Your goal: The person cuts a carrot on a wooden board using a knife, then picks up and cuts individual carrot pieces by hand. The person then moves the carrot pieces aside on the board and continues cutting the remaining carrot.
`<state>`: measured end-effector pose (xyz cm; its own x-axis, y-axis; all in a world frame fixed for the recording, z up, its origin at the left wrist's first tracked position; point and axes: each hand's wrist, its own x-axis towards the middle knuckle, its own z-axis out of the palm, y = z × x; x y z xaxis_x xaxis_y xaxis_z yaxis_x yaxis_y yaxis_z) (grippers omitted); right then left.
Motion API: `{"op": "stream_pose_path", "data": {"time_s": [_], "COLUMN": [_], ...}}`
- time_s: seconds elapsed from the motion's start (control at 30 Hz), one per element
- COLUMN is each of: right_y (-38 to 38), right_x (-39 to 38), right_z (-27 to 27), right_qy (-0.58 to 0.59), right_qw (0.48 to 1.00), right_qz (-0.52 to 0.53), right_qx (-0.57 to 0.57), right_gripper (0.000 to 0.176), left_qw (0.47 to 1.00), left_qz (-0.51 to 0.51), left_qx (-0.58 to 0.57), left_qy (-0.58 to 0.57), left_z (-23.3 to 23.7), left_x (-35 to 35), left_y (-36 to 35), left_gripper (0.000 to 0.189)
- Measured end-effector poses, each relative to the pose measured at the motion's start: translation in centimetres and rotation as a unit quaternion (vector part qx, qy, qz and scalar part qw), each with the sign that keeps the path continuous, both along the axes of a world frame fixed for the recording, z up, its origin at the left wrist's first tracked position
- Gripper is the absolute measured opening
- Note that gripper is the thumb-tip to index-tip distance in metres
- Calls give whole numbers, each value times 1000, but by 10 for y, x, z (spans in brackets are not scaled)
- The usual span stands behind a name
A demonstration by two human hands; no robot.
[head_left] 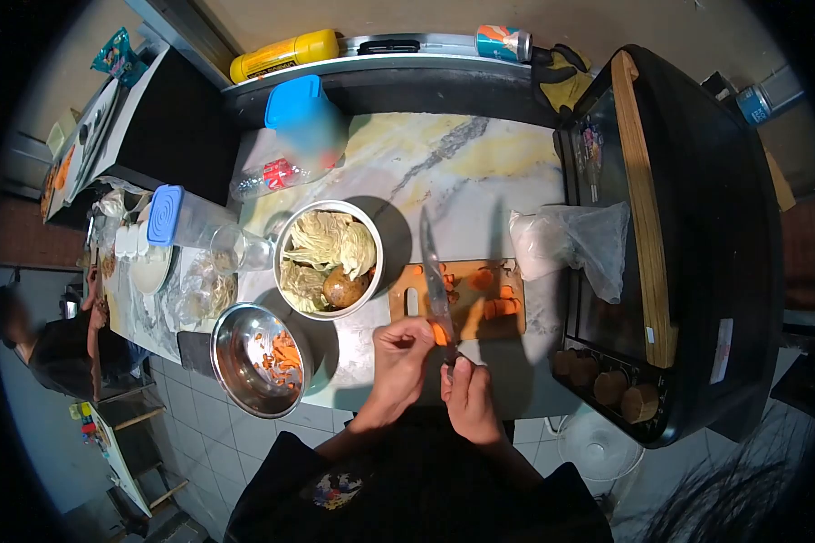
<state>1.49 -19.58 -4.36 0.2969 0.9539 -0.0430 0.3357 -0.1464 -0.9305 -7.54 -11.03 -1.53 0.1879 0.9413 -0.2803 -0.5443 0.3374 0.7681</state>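
My left hand (pixel 402 359) is closed on a piece of carrot (pixel 440 333), held just above the near edge of the cutting board. Beside it, my right hand (pixel 469 396) grips the handle of a knife (pixel 434 271), whose long blade points away from me over the board and touches or nearly touches the carrot. Several cut carrot pieces (pixel 501 308) lie on the wooden cutting board (pixel 466 325). To the left stand a white bowl (pixel 378 271) with leafy vegetables and a brown round item, and a steel bowl (pixel 233 380) holding orange scraps.
A black oven (pixel 697 244) fills the right side, with a plastic bag of white contents (pixel 552 244) beside it. Clear bottle (pixel 276 176), blue-lidded container (pixel 177 217) and glass jar (pixel 235 249) stand left. Another person (pixel 63 348) is at the far left.
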Motion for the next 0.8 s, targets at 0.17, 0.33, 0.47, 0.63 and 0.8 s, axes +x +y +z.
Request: {"op": "stream_pose_path", "data": {"time_s": [0.17, 0.33, 0.47, 0.63, 0.8], "right_y": [-3, 5, -3, 5, 1], "right_x": [3, 3, 1, 7, 9], "right_z": [3, -10, -20, 17, 15], "right_qy": [-52, -14, -13, -398, -183], "right_qw": [997, 999, 999, 908, 979], "right_qz": [49, 29, 48, 61, 35], "right_qx": [-30, -36, -23, 115, 86], "right_gripper": [33, 39, 36, 12, 13], "left_qw": [999, 998, 993, 999, 998], "left_qz": [-17, 2, 2, -32, -28], "left_qx": [-28, -49, -93, -8, 36], "left_qy": [17, -43, -69, -42, -48], "left_z": [3, 7, 7, 2, 3], "left_x": [1, 9, 7, -3, -5], "left_y": [5, 11, 10, 14, 13], "left_gripper": [16, 15, 13, 10, 7]}}
